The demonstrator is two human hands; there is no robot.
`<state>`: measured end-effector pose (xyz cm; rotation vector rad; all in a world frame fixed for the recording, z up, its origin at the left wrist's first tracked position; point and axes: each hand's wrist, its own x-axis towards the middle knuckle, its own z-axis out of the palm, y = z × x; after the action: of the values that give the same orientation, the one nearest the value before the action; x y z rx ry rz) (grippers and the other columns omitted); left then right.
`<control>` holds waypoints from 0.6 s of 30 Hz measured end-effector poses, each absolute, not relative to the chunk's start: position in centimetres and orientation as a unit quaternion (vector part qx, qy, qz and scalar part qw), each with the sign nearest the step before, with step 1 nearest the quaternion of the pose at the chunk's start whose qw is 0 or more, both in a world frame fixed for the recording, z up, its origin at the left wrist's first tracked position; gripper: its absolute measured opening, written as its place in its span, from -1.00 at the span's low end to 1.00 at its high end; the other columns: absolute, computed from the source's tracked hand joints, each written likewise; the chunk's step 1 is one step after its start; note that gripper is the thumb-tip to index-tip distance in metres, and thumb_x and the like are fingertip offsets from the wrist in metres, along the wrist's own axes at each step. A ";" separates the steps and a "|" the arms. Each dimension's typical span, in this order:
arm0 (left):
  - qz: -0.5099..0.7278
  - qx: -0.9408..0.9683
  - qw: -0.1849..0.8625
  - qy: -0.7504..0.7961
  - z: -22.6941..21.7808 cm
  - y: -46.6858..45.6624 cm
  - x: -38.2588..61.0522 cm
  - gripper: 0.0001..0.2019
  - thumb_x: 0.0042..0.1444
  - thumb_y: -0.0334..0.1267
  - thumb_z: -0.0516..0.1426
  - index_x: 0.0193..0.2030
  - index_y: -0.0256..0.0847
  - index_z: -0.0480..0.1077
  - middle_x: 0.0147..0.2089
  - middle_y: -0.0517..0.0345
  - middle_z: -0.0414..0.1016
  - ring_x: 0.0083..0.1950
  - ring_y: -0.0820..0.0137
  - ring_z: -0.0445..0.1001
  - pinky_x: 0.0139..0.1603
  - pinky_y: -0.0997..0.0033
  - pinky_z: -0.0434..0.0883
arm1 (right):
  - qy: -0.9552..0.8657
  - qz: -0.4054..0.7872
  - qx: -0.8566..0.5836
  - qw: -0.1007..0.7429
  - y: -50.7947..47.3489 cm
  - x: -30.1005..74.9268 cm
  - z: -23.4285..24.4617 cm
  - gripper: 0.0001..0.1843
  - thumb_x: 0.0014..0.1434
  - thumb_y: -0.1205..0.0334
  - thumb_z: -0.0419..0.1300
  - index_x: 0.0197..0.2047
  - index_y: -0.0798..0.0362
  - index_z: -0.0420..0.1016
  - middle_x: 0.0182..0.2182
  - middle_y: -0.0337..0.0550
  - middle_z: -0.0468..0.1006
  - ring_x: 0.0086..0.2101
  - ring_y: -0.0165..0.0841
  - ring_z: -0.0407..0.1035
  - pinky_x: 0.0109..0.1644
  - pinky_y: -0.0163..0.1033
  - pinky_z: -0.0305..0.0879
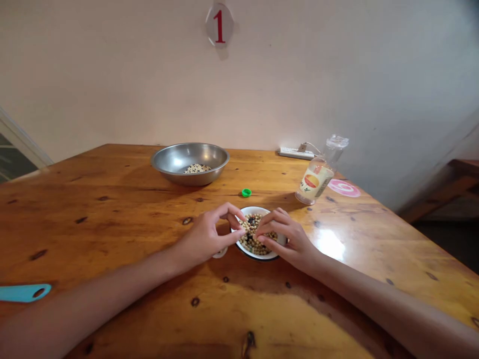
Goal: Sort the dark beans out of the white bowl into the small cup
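A small white bowl (277, 255) full of mixed beans (251, 243), mostly tan with some dark ones, stands on the wooden table (112, 214). My left hand (207, 234) curls around the bowl's left rim, thumb and fingers gripping it. My right hand (286, 237) rests on the right side of the bowl, its fingertips pinched together down among the beans. What the fingertips hold is too small to make out.
A steel basin (189, 162) with some pale beans stands at the back. A green bottle cap (246, 192) lies between it and the bowl. An uncapped plastic bottle (319, 174) stands at the right, near a power strip (295, 152). A turquoise handle (24, 292) lies at the left edge.
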<state>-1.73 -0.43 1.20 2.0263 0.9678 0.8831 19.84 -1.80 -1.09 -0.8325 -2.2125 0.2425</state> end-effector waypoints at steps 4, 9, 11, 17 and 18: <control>0.337 0.798 0.339 0.368 1.4 -0.4 -1.8 -0.86 0.06 -0.27 0.16 -0.21 -0.17 0.36 -0.36 0.25 0.47 -0.28 0.42 0.46 -0.18 0.45 0.34 | -0.854 0.099 -0.329 0.389 -1.8 19.8 -1.2 -0.89 0.20 0.28 0.14 -0.35 0.05 0.46 -0.36 -0.11 0.48 -0.30 -0.31 0.34 -0.19 -0.15 0.23; 0.330 0.805 0.351 0.345 2.5 0.6 -2.7 -0.96 0.00 -0.34 0.18 -0.40 -0.22 0.38 -0.39 0.24 0.48 -0.30 0.45 0.45 -0.20 0.49 0.35 | -0.841 0.114 -0.339 0.406 -1.9 19.8 -1.1 -0.90 0.18 0.35 0.15 -0.38 0.07 0.43 -0.38 -0.13 0.46 -0.30 -0.34 0.33 -0.20 -0.19 0.24; 0.296 0.816 0.363 0.339 3.1 0.8 -3.0 -0.98 -0.01 -0.38 0.17 -0.43 -0.23 0.40 -0.40 0.24 0.50 -0.31 0.44 0.46 -0.21 0.49 0.36 | -0.842 0.113 -0.336 0.406 -1.9 19.7 -1.1 -0.90 0.18 0.35 0.15 -0.38 0.07 0.43 -0.38 -0.14 0.47 -0.31 -0.34 0.33 -0.20 -0.19 0.23; 0.294 0.833 0.326 0.338 4.4 1.2 -4.0 -0.95 0.02 -0.39 0.14 -0.42 -0.21 0.41 -0.39 0.25 0.51 -0.31 0.44 0.45 -0.22 0.49 0.34 | -0.850 0.113 -0.330 0.395 -1.7 19.8 -1.0 -0.89 0.18 0.35 0.14 -0.39 0.07 0.42 -0.39 -0.15 0.47 -0.32 -0.34 0.32 -0.21 -0.19 0.20; 0.298 0.839 0.303 0.340 4.5 1.4 -4.1 -0.96 0.03 -0.37 0.14 -0.41 -0.21 0.42 -0.38 0.25 0.51 -0.31 0.44 0.44 -0.22 0.49 0.33 | -0.850 0.114 -0.330 0.395 -1.7 19.8 -1.1 -0.89 0.18 0.35 0.14 -0.39 0.06 0.42 -0.39 -0.15 0.47 -0.32 -0.34 0.32 -0.21 -0.19 0.20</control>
<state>-4.14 1.36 4.53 2.2233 0.9001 0.7909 19.77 -1.71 -1.07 -0.8368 -2.1549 0.2900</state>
